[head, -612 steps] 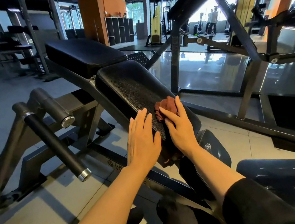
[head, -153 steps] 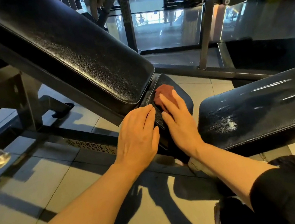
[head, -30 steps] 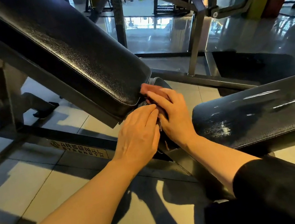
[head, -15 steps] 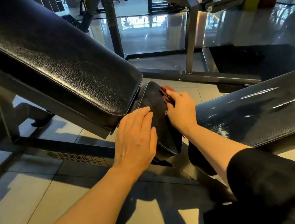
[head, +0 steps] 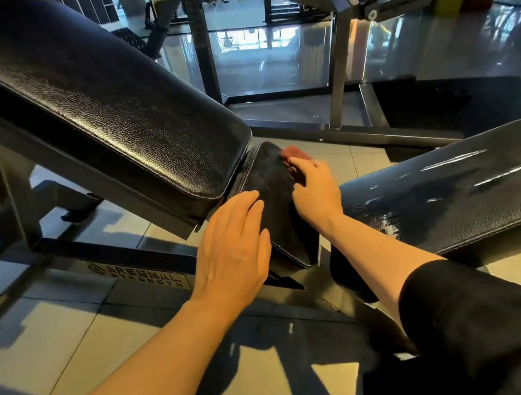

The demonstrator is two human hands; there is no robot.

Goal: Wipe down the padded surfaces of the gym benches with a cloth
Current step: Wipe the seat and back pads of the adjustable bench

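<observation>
A gym floor (head: 51, 342) of pale tiles is seen across the lower frame, glossy and reflective toward the upper right, where steel frames (head: 336, 55) are stood. The upper left is filled by a tilted black back pad (head: 102, 96). A second black pad (head: 466, 189), streaked with glare, is laid at the right. Between them, at centre, a small seat pad (head: 275, 201) is set. The left hand (head: 232, 254) is laid flat on its left edge, grip open. A rust cloth (head: 294, 153) is held against its upper right edge by the right hand (head: 315, 192), grip curled around it.
</observation>
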